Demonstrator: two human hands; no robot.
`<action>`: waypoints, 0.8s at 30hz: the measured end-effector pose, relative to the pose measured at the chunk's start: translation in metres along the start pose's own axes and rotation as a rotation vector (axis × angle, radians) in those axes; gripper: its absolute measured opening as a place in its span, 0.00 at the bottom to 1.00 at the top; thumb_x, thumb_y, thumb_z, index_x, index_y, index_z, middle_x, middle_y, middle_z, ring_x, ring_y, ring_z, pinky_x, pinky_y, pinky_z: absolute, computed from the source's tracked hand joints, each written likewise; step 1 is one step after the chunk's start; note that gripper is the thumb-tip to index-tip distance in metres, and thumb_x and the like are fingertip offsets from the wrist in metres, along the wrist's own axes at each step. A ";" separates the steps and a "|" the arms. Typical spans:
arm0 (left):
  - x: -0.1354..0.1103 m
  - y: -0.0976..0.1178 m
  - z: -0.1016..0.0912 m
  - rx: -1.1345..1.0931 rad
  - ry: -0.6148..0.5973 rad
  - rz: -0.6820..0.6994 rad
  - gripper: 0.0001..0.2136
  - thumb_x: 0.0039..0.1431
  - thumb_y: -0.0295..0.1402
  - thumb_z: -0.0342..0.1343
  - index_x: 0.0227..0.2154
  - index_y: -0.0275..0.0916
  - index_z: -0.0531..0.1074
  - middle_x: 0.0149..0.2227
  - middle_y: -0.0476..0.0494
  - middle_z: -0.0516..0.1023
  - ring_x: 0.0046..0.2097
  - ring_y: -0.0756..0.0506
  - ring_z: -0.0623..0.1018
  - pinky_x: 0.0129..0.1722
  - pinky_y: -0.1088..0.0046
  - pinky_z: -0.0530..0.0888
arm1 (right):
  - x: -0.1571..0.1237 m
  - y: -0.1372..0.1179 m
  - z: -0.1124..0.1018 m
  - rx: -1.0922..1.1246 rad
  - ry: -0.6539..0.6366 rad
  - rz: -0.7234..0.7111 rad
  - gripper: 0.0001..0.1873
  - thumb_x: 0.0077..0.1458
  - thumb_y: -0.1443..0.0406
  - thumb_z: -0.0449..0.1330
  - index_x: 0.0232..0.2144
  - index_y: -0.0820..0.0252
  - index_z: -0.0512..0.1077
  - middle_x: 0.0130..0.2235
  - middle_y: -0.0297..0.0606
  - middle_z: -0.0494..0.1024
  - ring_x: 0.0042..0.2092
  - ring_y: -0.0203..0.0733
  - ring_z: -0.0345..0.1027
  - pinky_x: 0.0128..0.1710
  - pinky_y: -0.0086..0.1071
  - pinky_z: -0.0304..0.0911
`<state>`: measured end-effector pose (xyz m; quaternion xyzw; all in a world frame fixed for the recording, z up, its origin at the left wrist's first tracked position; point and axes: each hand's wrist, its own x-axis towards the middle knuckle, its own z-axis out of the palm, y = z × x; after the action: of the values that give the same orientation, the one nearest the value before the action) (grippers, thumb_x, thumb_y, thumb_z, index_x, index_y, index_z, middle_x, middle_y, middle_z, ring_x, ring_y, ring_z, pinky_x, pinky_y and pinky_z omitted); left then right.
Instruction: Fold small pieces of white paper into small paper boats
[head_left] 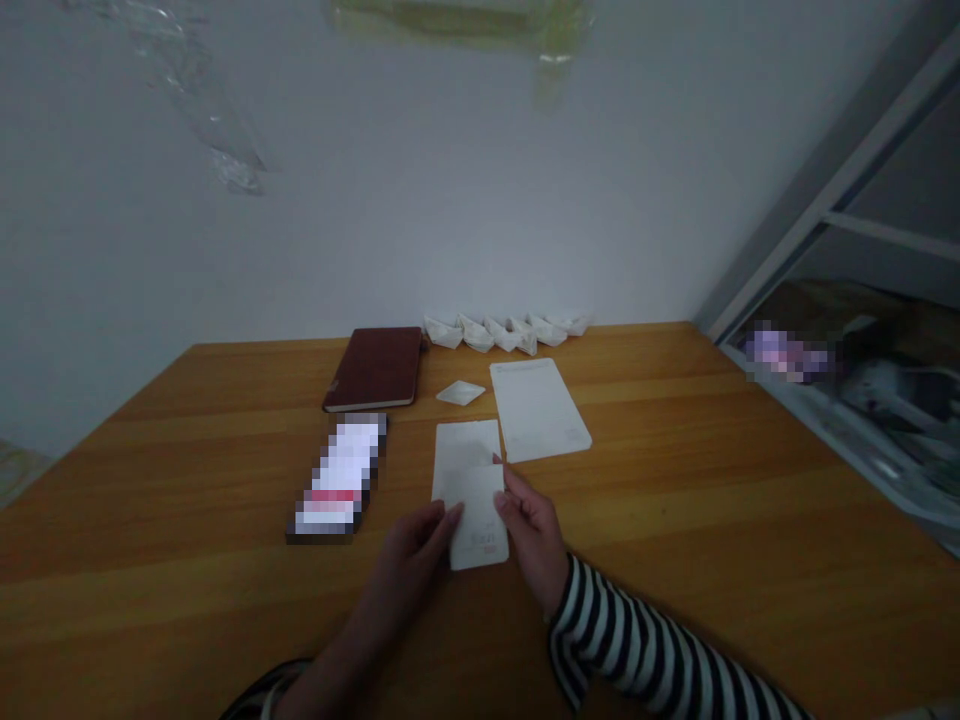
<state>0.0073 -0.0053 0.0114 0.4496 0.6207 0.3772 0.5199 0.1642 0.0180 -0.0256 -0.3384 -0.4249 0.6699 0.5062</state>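
A sheet of white paper point(478, 525), its near part bent up and over toward me, is held between both hands just above the table. My left hand point(417, 545) pinches its left edge with the thumb on top. On the opposite edge, my right hand point(534, 530) grips with thumb and fingers closed. Beyond the hands, the far part of the paper shows flat against the wood. A small folded paper piece point(460, 392), diamond-shaped, lies past it. To the right of that rests a stack or sheet of white paper point(540, 408).
Several folded paper boats point(501, 334) line the table's back edge by the wall. A dark red notebook point(377, 367) lies at the back left, with a phone point(341, 475), screen blurred, in front of it. The wooden table point(675, 480) ends near a shelf on the right.
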 end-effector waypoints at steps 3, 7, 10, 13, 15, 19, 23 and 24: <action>0.000 -0.001 0.000 -0.006 -0.027 -0.008 0.20 0.51 0.52 0.58 0.23 0.37 0.74 0.25 0.44 0.78 0.29 0.43 0.76 0.27 0.71 0.72 | 0.001 0.000 0.000 0.008 0.001 0.007 0.31 0.59 0.52 0.59 0.61 0.55 0.64 0.49 0.41 0.80 0.48 0.48 0.74 0.50 0.45 0.69; 0.003 -0.004 -0.002 0.024 -0.006 -0.011 0.19 0.48 0.51 0.61 0.22 0.37 0.73 0.24 0.44 0.78 0.30 0.42 0.77 0.28 0.71 0.72 | 0.001 0.002 -0.001 -0.051 0.018 -0.002 0.31 0.59 0.51 0.58 0.61 0.55 0.65 0.50 0.42 0.79 0.49 0.48 0.74 0.53 0.46 0.66; 0.005 -0.008 -0.003 0.022 -0.034 0.014 0.16 0.45 0.46 0.65 0.20 0.38 0.73 0.23 0.45 0.77 0.30 0.42 0.77 0.30 0.71 0.72 | 0.001 0.001 0.000 -0.092 0.046 -0.052 0.28 0.60 0.51 0.58 0.59 0.55 0.67 0.53 0.42 0.77 0.52 0.48 0.72 0.57 0.46 0.62; 0.006 -0.012 -0.004 0.049 -0.028 -0.004 0.16 0.48 0.44 0.64 0.20 0.37 0.71 0.22 0.46 0.76 0.28 0.44 0.75 0.27 0.73 0.70 | 0.003 -0.004 0.001 -0.099 0.021 -0.102 0.25 0.61 0.52 0.57 0.57 0.54 0.70 0.54 0.41 0.77 0.54 0.48 0.70 0.59 0.46 0.59; 0.007 -0.014 -0.004 0.040 -0.042 -0.036 0.16 0.50 0.45 0.62 0.21 0.37 0.70 0.22 0.47 0.75 0.25 0.46 0.74 0.25 0.74 0.68 | 0.003 -0.007 0.002 -0.086 0.005 -0.112 0.24 0.62 0.53 0.56 0.56 0.54 0.71 0.53 0.41 0.77 0.54 0.49 0.70 0.58 0.46 0.61; 0.007 -0.017 -0.003 0.065 -0.032 -0.063 0.18 0.53 0.49 0.59 0.22 0.38 0.68 0.17 0.50 0.71 0.18 0.49 0.69 0.19 0.76 0.64 | 0.004 -0.010 0.003 -0.064 0.023 -0.113 0.22 0.62 0.53 0.57 0.53 0.55 0.73 0.48 0.41 0.80 0.49 0.50 0.73 0.52 0.45 0.67; 0.005 -0.015 -0.003 0.246 0.075 0.046 0.19 0.53 0.50 0.59 0.20 0.38 0.67 0.16 0.51 0.69 0.19 0.49 0.68 0.19 0.77 0.61 | 0.004 -0.010 0.002 -0.044 0.057 -0.117 0.20 0.62 0.55 0.57 0.52 0.56 0.74 0.47 0.41 0.81 0.48 0.49 0.74 0.51 0.44 0.67; 0.005 -0.014 -0.003 0.271 0.078 0.065 0.19 0.54 0.49 0.58 0.20 0.38 0.67 0.16 0.51 0.69 0.20 0.49 0.69 0.20 0.76 0.62 | 0.005 -0.009 0.001 -0.041 0.065 -0.114 0.20 0.61 0.55 0.57 0.51 0.56 0.75 0.46 0.41 0.81 0.48 0.49 0.74 0.50 0.43 0.68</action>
<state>0.0018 -0.0053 -0.0031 0.5206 0.6708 0.3237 0.4174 0.1654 0.0234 -0.0166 -0.3457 -0.4402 0.6197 0.5501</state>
